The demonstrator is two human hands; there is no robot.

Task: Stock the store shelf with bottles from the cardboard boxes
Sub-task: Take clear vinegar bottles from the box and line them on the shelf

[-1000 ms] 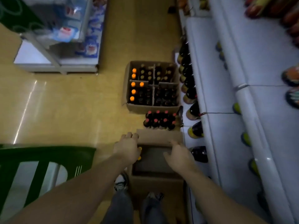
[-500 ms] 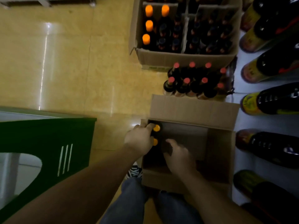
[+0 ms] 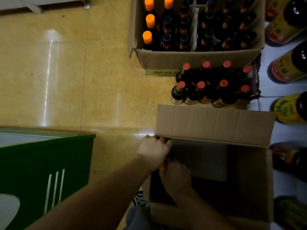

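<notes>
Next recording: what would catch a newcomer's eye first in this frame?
Both hands, left hand and right hand, dig into the left corner of the open cardboard box at lower right, an orange cap peeking between them. Just beyond stands a cluster of red-capped bottles on the floor, then a second box packed with bottles.

Our left hand (image 3: pixel 153 151) and right hand (image 3: pixel 177 179) are bare, and so are both forearms (image 3: pixel 99 196), which run uncovered to the frame's edge at seven and five o'clock. At six o'clock our legs show in grey-blue trousers (image 3: pixel 136 219), the cloth looking like denim in the dim light. Just toward twelve o'clock from them one shoe (image 3: pixel 140 199) peeks out, patterned in black and white stripes.
</notes>
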